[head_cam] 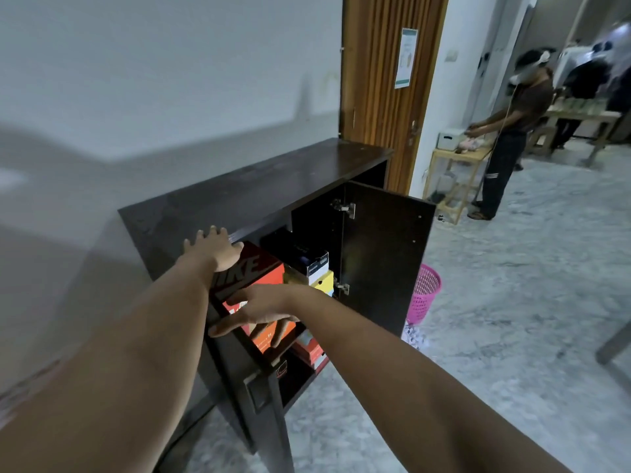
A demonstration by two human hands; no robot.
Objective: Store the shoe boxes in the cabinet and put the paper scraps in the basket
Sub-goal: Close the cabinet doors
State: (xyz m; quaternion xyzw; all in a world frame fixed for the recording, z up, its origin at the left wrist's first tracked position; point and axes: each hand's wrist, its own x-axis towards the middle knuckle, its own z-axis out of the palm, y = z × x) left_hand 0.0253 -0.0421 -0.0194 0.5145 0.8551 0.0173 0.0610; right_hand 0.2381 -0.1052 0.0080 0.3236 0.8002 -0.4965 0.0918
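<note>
A dark wooden cabinet (pixel 259 186) stands against the wall with both doors swung open. Inside, an orange and black shoe box (pixel 263 268) sits at the front of the upper shelf. My left hand (pixel 213 247) rests flat on its lid near the cabinet's top edge. My right hand (pixel 259 310) lies with straight fingers against the box's orange front face. A black box (pixel 300 250) on a yellow box (pixel 324 281) stands to the right inside. More orange boxes (pixel 309 346) sit lower down. A pink basket (pixel 423 291) stands behind the right door, with paper scraps (pixel 415 336) on the floor beside it.
The right door (pixel 382 254) juts out toward the room; the left door (pixel 252 380) is edge-on near me. Another person (pixel 512 131) stands at a small wooden shelf at the back right. A table leg (pixel 611 343) shows at the right edge. Grey floor lies in front.
</note>
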